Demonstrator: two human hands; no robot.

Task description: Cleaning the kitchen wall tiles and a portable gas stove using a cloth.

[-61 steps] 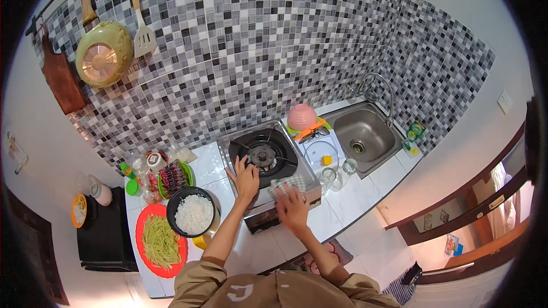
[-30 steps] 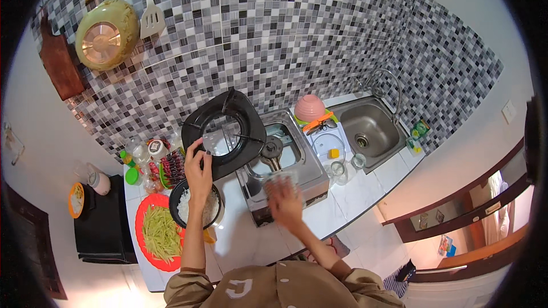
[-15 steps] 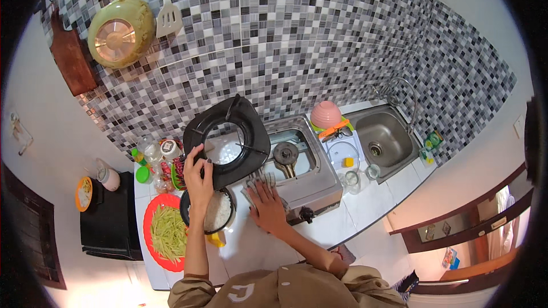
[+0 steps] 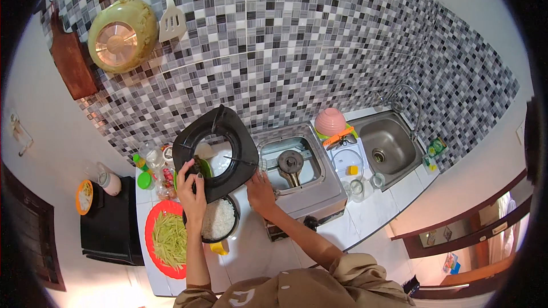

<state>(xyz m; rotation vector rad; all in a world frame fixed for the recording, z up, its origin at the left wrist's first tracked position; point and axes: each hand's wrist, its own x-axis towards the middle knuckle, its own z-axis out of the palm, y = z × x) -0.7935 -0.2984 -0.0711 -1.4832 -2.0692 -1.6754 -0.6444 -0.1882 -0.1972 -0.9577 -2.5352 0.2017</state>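
Note:
With my left hand [image 4: 193, 197] I grip the lower left rim of a black stove pan support [image 4: 242, 162], a squarish plate with a round hole and prongs. It is tilted up off the stove. My right hand [image 4: 262, 197] is at the left edge of the silver gas stove [image 4: 314, 194], below the pan support's right corner. A grey cloth [image 4: 262, 165] shows in part at its fingertips; the rest is hidden. The stove's round burner [image 4: 290, 162] is uncovered.
Left of the stove are a black pot of rice [image 4: 220, 219], a yellow object [image 4: 219, 247], and a red plate of green strips [image 4: 169, 236]. Bottles and jars stand behind. At right are a pink bowl [image 4: 330, 122], glass jars [image 4: 358, 188] and a sink [image 4: 394, 151].
My right hand has slid left and back from the stove's front top to its left edge, with the cloth. The pan support has moved slightly left and down in my left hand.

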